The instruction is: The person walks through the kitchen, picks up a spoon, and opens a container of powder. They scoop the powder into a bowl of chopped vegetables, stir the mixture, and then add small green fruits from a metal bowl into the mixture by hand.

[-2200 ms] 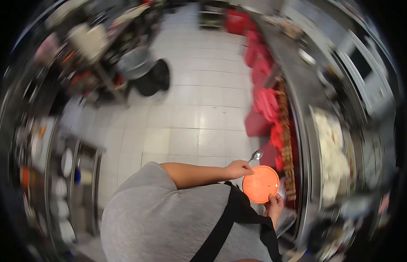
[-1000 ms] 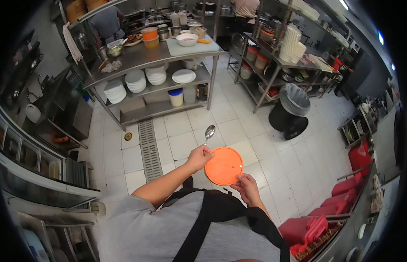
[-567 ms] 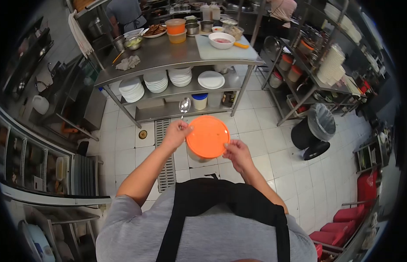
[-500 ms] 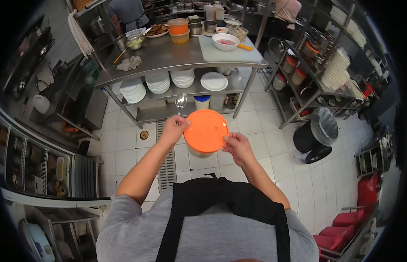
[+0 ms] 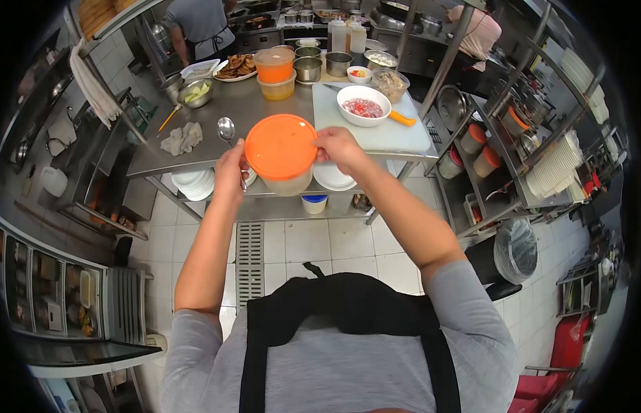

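Observation:
A round, translucent tub [image 5: 291,186] with an orange lid [image 5: 280,146] is held up in front of me, near the table's front edge. My left hand [image 5: 232,171] is closed on the tub's left side and also grips a metal spoon [image 5: 226,129], its bowl pointing up. On the right, my right hand [image 5: 339,148] pinches the lid's rim between thumb and fingers. The lid covers the tub's top, so whatever is inside is mostly hidden. Just beyond my right hand stands a white bowl [image 5: 364,118] of chopped red and pale pieces on a cutting board [image 5: 403,141].
The steel table [image 5: 217,153] holds stacked orange tubs [image 5: 275,67], metal pots [image 5: 307,69], a crumpled cloth [image 5: 182,139] and a yellow-handled knife [image 5: 402,119]. White plates [image 5: 194,184] sit on its lower shelf. Two people work beyond it. A lined bin [image 5: 515,251] stands to the right.
I have come closer to the table. Both hands have carried the tub and spoon forward and left, and the tub now overlaps the table's front edge in view.

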Available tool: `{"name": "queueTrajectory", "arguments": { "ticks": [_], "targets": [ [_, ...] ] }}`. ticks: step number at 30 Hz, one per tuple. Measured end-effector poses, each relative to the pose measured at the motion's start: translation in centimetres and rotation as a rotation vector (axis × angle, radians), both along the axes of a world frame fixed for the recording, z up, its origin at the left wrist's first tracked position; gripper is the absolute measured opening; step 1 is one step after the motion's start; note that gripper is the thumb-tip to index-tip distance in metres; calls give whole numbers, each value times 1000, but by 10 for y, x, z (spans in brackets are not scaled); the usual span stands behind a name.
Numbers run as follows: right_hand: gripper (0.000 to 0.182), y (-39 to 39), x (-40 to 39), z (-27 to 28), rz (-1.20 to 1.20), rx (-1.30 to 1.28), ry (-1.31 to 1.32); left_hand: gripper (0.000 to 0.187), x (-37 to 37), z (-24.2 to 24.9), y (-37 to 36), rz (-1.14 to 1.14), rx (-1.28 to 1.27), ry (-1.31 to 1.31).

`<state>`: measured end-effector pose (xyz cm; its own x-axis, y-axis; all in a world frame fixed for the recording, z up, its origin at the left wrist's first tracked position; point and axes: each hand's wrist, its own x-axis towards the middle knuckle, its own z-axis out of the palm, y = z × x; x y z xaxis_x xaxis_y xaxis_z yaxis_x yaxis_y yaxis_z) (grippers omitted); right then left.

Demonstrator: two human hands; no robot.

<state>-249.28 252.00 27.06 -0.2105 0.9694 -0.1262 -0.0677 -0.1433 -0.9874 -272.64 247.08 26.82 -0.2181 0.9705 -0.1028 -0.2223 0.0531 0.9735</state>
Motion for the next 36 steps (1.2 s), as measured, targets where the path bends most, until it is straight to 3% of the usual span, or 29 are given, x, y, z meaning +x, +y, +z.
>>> {"name": "queueTrajectory", "arguments": {
  "ticks": [4, 10, 13, 15, 16, 18, 19, 21, 24, 27, 30, 33, 36],
  "targets": [
    [5, 100, -18, 7, 32, 29, -117, 22, -17, -6, 75, 18, 7, -31],
    [7, 200, -45, -28, 39, 29, -259, 19, -49, -43, 159, -21, 15, -74],
    [28, 233, -47, -26, 180, 57, -480, 30, -59, -65, 184, -64, 84, -120],
    [61, 224, -66, -1, 135, 405, -889, 44, -57, -83, 183, -73, 160, -88],
    [78, 214, -77, 13, 104, 573, -1089, 52, -51, -94, 181, 22, 203, 63],
    [106, 200, -102, 24, 252, 521, -1295, 71, -34, -118, 173, 204, 272, 368],
    [120, 198, -112, 27, 330, 495, -1395, 79, -29, -117, 169, 219, 256, 395],
    [123, 205, -117, 30, 424, 434, -1399, 95, -24, -113, 164, 254, 231, 446],
    [124, 202, -120, 37, 520, 457, -1465, 103, -12, -119, 165, 243, 291, 686],
    [122, 201, -119, 35, 578, 503, -1453, 102, 8, -123, 176, 305, 338, 653],
    [120, 208, -117, 41, 687, 579, -1451, 80, 6, -112, 176, 305, 342, 674],
    [118, 222, -108, 44, 890, 784, -1422, 74, 3, -103, 177, 294, 283, 745],
    [117, 247, -103, 47, 1092, 927, -1354, 92, -4, -104, 183, 193, 175, 778]
  ]
}}
